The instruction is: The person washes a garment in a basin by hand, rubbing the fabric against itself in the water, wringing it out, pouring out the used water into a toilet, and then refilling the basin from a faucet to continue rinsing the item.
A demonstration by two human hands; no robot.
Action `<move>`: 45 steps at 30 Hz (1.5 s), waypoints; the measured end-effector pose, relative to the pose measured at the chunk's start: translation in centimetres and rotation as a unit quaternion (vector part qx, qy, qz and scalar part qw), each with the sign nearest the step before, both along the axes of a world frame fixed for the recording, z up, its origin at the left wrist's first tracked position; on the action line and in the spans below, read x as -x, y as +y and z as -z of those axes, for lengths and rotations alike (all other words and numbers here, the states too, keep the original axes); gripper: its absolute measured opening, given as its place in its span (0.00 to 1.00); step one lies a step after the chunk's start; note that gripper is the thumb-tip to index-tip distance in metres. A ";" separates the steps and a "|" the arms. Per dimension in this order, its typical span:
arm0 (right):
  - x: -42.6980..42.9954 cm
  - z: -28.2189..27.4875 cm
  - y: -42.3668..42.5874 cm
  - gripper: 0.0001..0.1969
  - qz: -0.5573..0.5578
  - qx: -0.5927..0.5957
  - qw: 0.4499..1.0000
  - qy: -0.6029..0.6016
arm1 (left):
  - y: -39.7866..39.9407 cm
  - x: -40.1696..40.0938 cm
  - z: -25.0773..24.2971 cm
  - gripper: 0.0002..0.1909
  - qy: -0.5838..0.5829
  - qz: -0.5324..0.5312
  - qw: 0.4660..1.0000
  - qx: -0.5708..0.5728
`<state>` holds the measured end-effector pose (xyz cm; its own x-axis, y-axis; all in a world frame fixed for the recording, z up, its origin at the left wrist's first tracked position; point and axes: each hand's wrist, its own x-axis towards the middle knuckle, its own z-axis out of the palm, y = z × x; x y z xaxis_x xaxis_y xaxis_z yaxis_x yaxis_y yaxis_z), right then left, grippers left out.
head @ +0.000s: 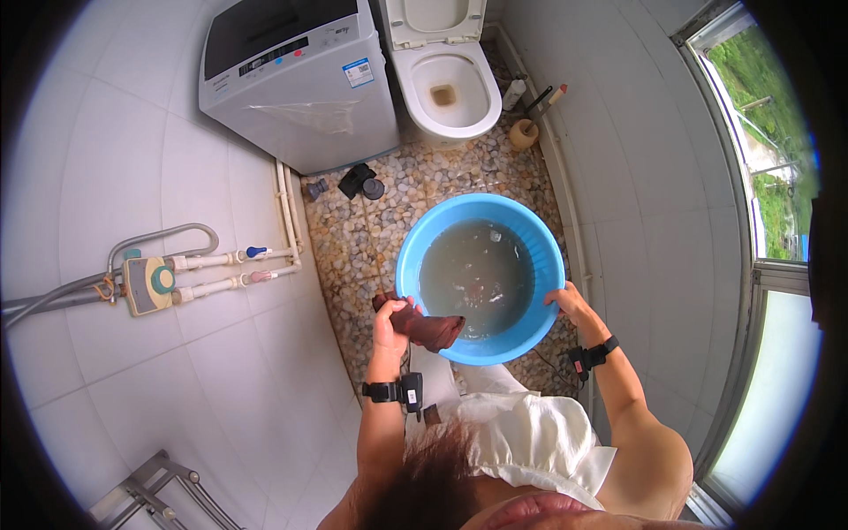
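Observation:
A round light-blue plastic basin point(548, 248) with cloudy greyish water point(474, 275) and some suds in it is in front of me. My right hand point(571, 299) grips its right rim. In my left hand point(392, 328) is a bunched dark reddish-brown wet cloth point(434, 330), which hangs over the basin's lower-left rim. Whether the left fingers also press on that rim, I cannot tell. Black straps with small devices sit on both wrists.
Beyond the basin stand a toilet point(487, 109) with its lid up and a washing machine point(318, 126). A toilet brush holder point(523, 134) is by the right wall. Small dark objects point(361, 182) lie on the pebble-patterned floor point(344, 228). Water pipes point(212, 260) run along the left wall.

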<state>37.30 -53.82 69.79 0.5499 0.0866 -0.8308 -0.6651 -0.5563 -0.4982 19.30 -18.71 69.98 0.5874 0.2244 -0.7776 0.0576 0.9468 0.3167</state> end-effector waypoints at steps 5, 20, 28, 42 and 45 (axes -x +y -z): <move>-4.1 -0.7 0.4 0.10 0.031 0.007 0.999 0.012 | 1.7 -6.4 -0.6 0.09 -0.019 0.005 1.000 0.013; -21.9 3.1 7.1 0.23 0.147 -0.037 0.986 -0.067 | 9.3 -27.5 1.9 0.06 -0.018 0.059 0.997 0.035; -34.0 7.6 10.7 0.30 0.094 -0.032 0.984 -0.147 | 10.6 -36.5 4.6 0.07 0.000 0.024 1.000 0.017; -52.0 14.6 14.9 0.42 -0.110 0.085 0.980 -0.144 | 12.0 -47.7 12.3 0.06 -0.003 -0.049 0.997 0.065; -54.7 14.1 15.4 0.44 -0.165 0.093 0.970 -0.153 | 12.1 -49.1 13.7 0.06 -0.004 -0.052 0.994 0.097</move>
